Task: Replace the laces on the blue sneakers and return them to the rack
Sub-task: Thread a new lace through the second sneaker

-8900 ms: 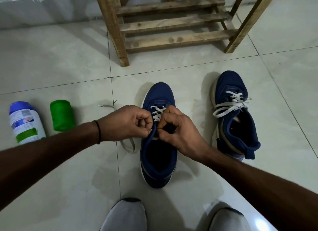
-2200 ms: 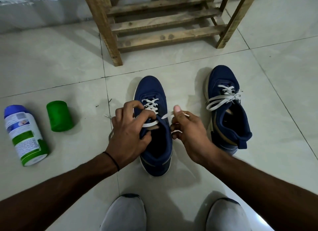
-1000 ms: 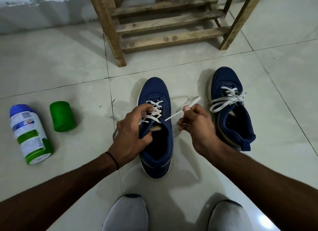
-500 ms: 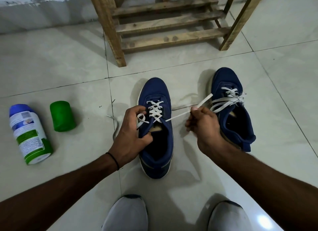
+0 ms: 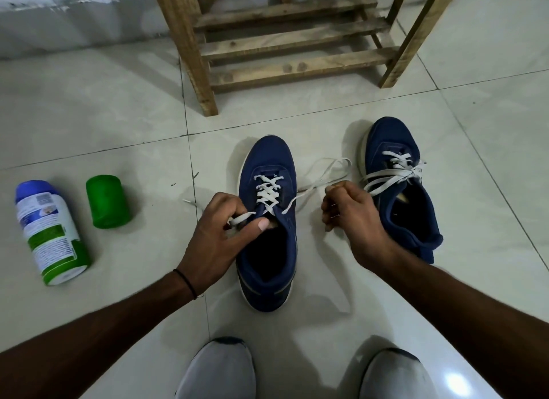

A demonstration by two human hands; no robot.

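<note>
On the tiled floor (image 5: 118, 116) a blue sneaker (image 5: 267, 268) stands at the middle of the view, toe pointing to 12 o'clock, and a white lace (image 5: 268, 190) crosses its eyelets in several rows. The left hand (image 5: 221, 235) sits at the sneaker's 9 o'clock side, its fingers curled and pinching the left end of the lace just beside the upper eyelets, with the thumb stretched across the edge of the opening. A thin tip of that end lies on the floor at 10 o'clock from the hand. The right hand (image 5: 353, 220) is at 3 o'clock from the sneaker, off the floor, its fingers closed in a fist around the right end of the lace. This end runs taut from the top eyelet up to the fist, and the slack beyond it curls in a loop toward 1 o'clock. A second sneaker (image 5: 401, 208) stands at 2 o'clock, partly behind the right hand, and its own lace (image 5: 395, 173) is gathered in a loose knot. The wooden rack (image 5: 297, 67) stands at 12 o'clock, well apart from both sneakers. A green cap (image 5: 107, 202) rests at 9 o'clock, and a bottle (image 5: 50, 232) lies on its side just beyond it. A dark band (image 5: 185, 281) circles the left wrist. Two grey shoes (image 5: 221, 369) show at 6 o'clock.
</note>
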